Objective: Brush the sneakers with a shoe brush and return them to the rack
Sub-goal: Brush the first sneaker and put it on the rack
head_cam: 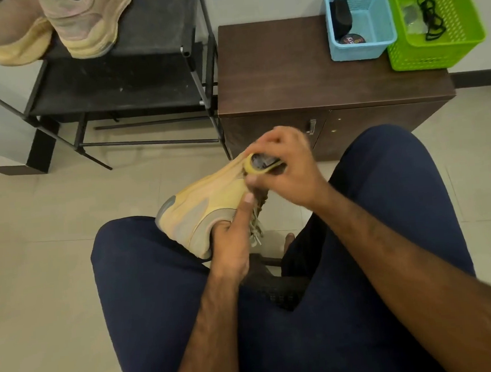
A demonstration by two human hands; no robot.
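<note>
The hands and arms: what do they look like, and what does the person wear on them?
Both the left hand and right hand are bare: no gloves, rings or watch show. The left forearm and right forearm are bare too, no sleeve in view. A faint dark mark, perhaps a tattoo, lies on the right one.

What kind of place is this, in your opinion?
Most likely a home entryway or shoe corner: a black shoe rack carrying sneakers stands on a tiled floor, beside a low wooden cabinet bearing a blue basket and a green basket.
</note>
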